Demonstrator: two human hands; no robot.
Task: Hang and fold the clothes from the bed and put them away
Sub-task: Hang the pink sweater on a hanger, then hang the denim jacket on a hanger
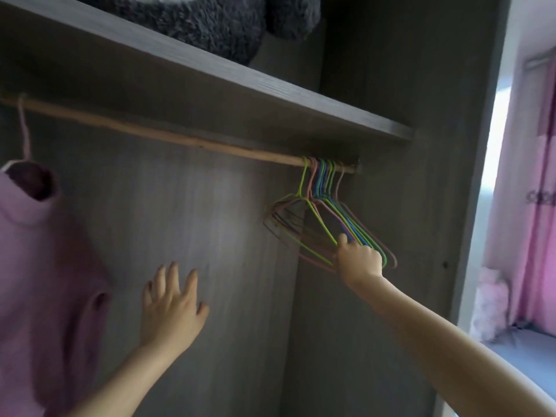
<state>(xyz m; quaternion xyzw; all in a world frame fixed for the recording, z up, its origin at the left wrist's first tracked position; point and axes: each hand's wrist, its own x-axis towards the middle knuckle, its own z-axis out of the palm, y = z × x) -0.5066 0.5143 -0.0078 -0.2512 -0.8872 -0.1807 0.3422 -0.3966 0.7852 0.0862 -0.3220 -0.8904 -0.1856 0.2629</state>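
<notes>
Right hand [359, 257] is up at the far right end of the wooden rod [180, 136], where a bunch of coloured wire hangers [323, 188] hangs packed together by the hooks. Its fingers [343, 238] are curled round the sloping shoulder wires low on the bunch, blue and green ones by the look of it. How many wires are inside the grip cannot be told, because the strands overlap there.

These hangers look thin and very light, springy rather than rigid, with a smooth coating that may slide in the hand. Packed this tightly, they are likely to snag on each other, so one pulled by its shoulder could drag its neighbours along. The better hold is probably higher, at the neck just under the hook, so that a single one lifts off the rod cleanly.

Left hand [170, 308] holds nothing. Its fingers are spread and straight in front of the wardrobe's back panel [186, 224], well apart from the hangers.

Over at the left end of the rod a soft pink garment [45, 251] is already hung on a pink hanger. A shelf [210, 94] runs above the rod.
</notes>
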